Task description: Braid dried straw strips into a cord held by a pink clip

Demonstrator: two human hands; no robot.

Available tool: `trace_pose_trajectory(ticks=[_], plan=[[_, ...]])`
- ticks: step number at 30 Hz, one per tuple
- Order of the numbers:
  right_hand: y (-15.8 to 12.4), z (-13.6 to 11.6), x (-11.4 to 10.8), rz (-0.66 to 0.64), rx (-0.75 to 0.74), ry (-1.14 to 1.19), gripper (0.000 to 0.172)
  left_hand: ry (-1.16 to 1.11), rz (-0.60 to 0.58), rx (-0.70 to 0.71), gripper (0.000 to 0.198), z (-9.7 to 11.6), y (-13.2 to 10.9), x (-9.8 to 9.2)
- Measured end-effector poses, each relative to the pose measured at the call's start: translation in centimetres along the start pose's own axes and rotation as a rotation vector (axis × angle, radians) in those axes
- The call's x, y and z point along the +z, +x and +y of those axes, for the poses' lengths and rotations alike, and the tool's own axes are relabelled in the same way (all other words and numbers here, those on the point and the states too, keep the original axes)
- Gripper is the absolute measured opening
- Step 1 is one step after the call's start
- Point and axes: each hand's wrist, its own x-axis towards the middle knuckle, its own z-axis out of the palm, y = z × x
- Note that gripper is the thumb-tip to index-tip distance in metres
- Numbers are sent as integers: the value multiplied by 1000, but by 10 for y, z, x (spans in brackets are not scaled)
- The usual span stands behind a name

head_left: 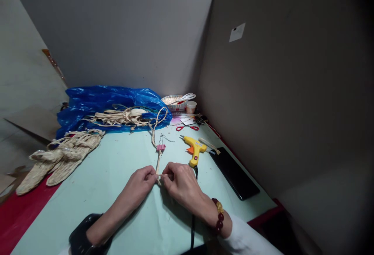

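Between my two hands runs a pale braided straw cord [158, 162], its near end at my fingertips. My left hand [145, 181] pinches the cord from the left side. From the right, my right hand [179, 179] pinches a strand that crosses the cord; its fingertips are partly hidden behind the knuckles. A pink binder clip [160, 147] grips the cord just beyond my hands. Past the clip, the cord goes on to a loop [161, 116] by the blue bag.
A yellow glue gun [195, 149] lies right of the clip, near a black tray [233, 174]. Behind are red-handled scissors [187, 128], a basket [175, 101] and a cup [191, 107]. Straw strips [119, 116] lie on a blue plastic bag [108, 93]. Woven sandals [62, 153] rest at left.
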Motion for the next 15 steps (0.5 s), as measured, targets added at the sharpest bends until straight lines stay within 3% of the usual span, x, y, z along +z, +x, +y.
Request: trace_pose_trajectory(ticks=[5, 10, 15], plan=[[-4, 2, 10, 94, -252, -167, 14, 63, 46, -5, 22, 2, -1, 2], [-7, 12, 20, 60, -534, -344, 9, -244, -71, -83, 21, 0, 0, -1], [-7, 12, 18, 6, -662, -385, 11, -509, -180, -191, 30, -4, -1, -5]])
